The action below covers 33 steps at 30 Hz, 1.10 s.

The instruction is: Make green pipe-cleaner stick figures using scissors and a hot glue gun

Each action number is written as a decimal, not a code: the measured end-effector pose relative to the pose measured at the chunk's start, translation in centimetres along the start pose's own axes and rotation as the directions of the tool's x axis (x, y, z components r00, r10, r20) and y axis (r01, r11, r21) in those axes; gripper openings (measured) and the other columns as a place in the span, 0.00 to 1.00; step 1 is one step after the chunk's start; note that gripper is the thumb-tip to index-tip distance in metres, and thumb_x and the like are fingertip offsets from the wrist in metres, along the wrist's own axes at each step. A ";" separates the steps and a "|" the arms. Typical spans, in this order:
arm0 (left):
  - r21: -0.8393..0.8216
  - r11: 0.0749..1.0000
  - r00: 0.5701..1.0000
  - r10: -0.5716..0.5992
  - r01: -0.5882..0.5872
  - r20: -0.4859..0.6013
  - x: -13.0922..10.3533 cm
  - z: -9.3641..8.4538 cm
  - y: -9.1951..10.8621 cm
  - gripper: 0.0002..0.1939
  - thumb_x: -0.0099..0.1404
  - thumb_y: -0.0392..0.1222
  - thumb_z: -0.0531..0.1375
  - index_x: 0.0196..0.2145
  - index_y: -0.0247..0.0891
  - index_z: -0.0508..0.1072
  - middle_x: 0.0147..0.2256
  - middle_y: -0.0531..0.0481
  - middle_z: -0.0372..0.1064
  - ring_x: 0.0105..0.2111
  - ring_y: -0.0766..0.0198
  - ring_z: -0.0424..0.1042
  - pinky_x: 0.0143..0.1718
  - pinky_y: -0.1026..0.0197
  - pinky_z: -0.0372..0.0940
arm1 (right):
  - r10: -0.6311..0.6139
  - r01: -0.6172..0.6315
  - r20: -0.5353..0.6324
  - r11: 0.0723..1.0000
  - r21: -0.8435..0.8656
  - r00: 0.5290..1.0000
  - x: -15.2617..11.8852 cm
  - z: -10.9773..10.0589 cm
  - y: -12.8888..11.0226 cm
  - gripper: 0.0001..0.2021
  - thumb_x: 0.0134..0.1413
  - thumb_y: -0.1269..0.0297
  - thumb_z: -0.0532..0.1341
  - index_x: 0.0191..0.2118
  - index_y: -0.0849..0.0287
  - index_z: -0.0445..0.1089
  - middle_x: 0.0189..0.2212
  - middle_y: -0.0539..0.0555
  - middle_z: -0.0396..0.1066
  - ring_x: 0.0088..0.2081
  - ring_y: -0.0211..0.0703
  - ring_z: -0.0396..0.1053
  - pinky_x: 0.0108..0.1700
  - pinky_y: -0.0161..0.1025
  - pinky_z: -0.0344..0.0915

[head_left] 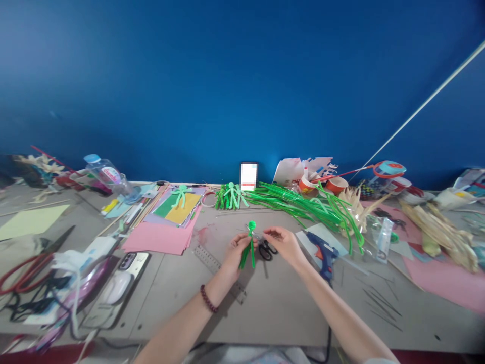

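Fingers [241, 238] of the left hand [235, 251] hide part of the green figure [252, 253].

near tabletop [278, 313] open, glue gun [325, 255] at right

Both bare forearms enter from the lower edge and converge toward the centre. The left forearm [184, 321] slants up and to the right; the left wrist [223, 282] leads into the left hand [235, 248], its fingers [241, 237] drawn together in a grip. The right forearm [335, 306] slants up and to the left. The right hand [286, 242] is near the left but apart, back uppermost, fingers [271, 231] bent inward; whether their tips meet is unclear.
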<state>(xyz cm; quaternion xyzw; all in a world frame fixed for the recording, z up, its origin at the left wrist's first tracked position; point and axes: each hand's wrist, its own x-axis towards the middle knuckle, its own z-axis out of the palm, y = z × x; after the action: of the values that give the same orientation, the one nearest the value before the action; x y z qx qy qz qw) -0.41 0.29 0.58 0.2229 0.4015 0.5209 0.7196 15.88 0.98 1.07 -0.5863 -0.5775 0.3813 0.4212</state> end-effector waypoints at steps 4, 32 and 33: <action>0.003 1.000 0.999 -0.013 0.013 0.029 0.1 -0.1 -0.2 0.15 0.46 0.40 0.69 0.31 0.33 0.71 0.25 0.47 0.76 0.25 0.64 0.74 0.31 0.65 0.67 | 0.003 -0.003 0.009 1.000 -0.031 1.000 -0.2 0.2 -0.3 0.12 0.47 0.56 0.59 0.28 0.60 0.73 0.24 0.53 0.73 0.25 0.39 0.67 0.29 0.34 0.63; 0.046 0.999 1.000 0.017 -0.016 -0.020 0.7 -0.8 -0.4 0.14 0.46 0.45 0.69 0.26 0.32 0.73 0.23 0.48 0.73 0.23 0.67 0.71 0.27 0.66 0.64 | 0.098 -0.064 -0.116 0.961 0.268 0.988 0.3 -0.1 0.2 0.27 0.46 0.39 0.56 0.35 0.61 0.72 0.30 0.56 0.71 0.24 0.38 0.65 0.22 0.33 0.60; 0.043 0.999 1.000 0.019 -0.018 -0.024 0.7 -0.8 -0.4 0.14 0.46 0.45 0.69 0.26 0.32 0.73 0.23 0.48 0.73 0.23 0.67 0.71 0.27 0.66 0.64 | 0.090 -0.056 -0.119 0.964 0.259 0.989 0.3 -0.1 0.3 0.26 0.46 0.39 0.56 0.34 0.61 0.72 0.30 0.56 0.71 0.24 0.38 0.65 0.22 0.33 0.61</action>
<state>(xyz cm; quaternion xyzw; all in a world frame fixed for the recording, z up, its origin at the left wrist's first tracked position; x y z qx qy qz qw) -0.73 0.68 -0.43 0.2357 0.4193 0.5213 0.7049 16.11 1.25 0.88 -0.5717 -0.4730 0.4289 0.5152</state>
